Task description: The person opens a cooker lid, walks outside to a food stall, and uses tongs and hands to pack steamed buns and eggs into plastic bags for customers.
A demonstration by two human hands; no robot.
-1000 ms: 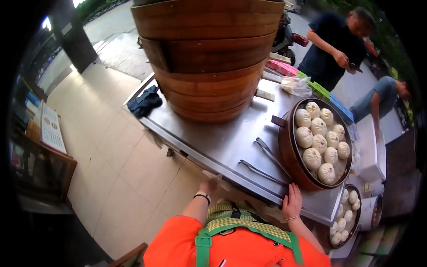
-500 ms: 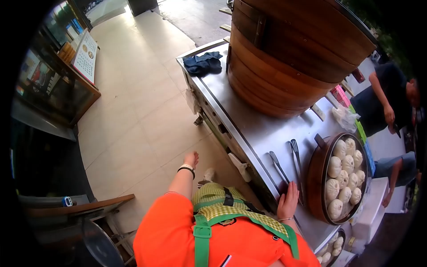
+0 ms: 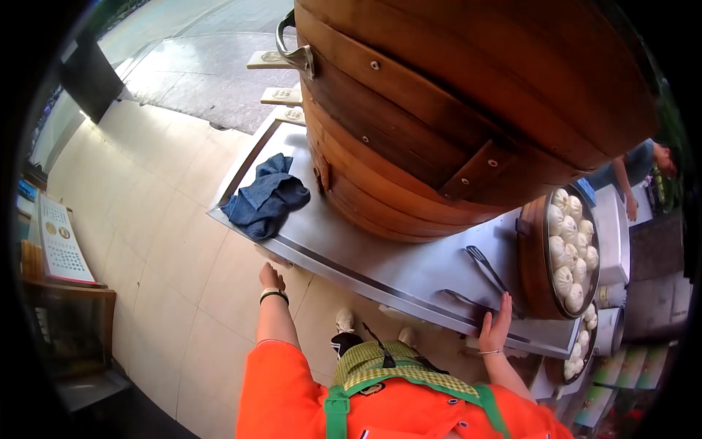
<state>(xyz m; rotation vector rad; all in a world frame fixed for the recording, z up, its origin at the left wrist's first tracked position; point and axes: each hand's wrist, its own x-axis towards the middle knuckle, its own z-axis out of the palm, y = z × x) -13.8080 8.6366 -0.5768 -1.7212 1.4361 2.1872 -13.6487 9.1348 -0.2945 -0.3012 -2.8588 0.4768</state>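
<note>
My left hand hangs in the air just outside the near edge of the metal counter, below a crumpled dark blue cloth. It looks loosely open, with nothing visible in it, though its fingers are small in view. My right hand is open, fingers stretched, at the counter's edge. Right beside its fingertips lie metal tongs, their handle end partly hidden by the hand. A round wooden steamer tray of buns stands to the right of the tongs.
A tall stack of wooden steamers with a metal handle fills the counter's back. Wooden slats stick out under it. More buns sit lower right. Another person is at far right. A menu board stands left.
My view has swung and moved closer to the steamer stack and the blue cloth. My left hand is now nearer the cloth. The right hand stays at the counter edge by the tongs.
</note>
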